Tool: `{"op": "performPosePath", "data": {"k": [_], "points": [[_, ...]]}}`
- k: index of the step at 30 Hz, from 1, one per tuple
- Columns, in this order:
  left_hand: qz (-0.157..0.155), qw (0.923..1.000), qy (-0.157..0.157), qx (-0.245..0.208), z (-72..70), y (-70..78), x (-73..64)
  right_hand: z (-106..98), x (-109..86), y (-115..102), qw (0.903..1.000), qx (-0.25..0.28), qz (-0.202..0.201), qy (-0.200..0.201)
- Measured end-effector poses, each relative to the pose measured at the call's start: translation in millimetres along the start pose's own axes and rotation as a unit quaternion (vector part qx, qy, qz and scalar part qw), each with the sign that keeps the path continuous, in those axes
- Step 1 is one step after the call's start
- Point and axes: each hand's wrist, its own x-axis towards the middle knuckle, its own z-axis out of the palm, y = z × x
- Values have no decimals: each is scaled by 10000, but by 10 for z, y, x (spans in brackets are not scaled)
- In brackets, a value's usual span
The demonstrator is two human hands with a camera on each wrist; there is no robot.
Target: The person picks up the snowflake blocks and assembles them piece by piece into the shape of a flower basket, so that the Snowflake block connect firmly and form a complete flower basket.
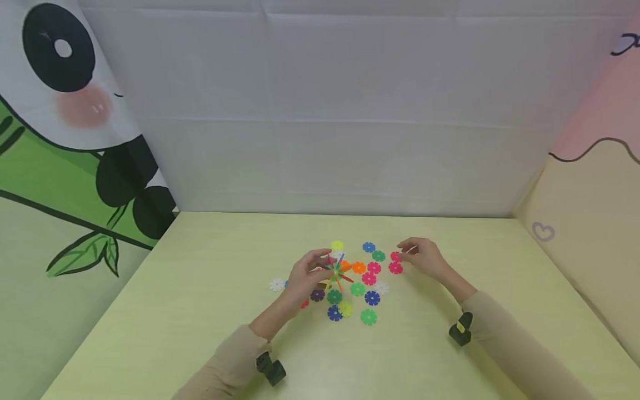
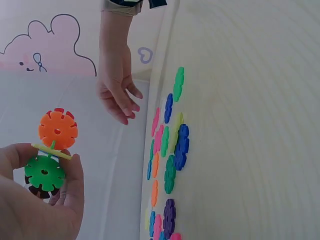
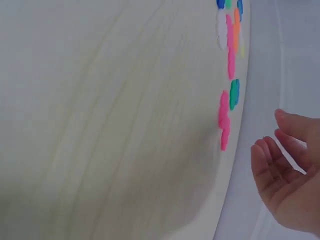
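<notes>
My left hand holds a cluster of interlocked notched plastic discs above the table. In the left wrist view, thumb and fingers pinch a yellow disc edge-on, between an orange disc and a green disc. Over to the right, my right hand hovers with loosely bent fingers apart and nothing between them. Two pink discs lie just left of its fingertips in the head view. The right wrist view shows this hand raised beside the pink discs.
Loose discs lie scattered mid-table, among them blue, green, orange and purple ones. A white disc sits left of my left hand. A pale back wall and printed side panels enclose the table.
</notes>
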Motion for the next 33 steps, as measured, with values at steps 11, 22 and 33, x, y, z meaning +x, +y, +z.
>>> {"op": "performPosePath", "data": {"k": [11, 22, 33], "points": [[-90, 9999, 69, 110, 2, -44, -55, 157, 69, 206, 9928, -436, 984, -534], [11, 9999, -122, -52, -13, -66, -64, 215, 60, 179, 9953, -575, 654, -432], [146, 9996, -239, 7, 3, -43, -52, 185, 47, 159, 9968, -625, 233, -437]]}}
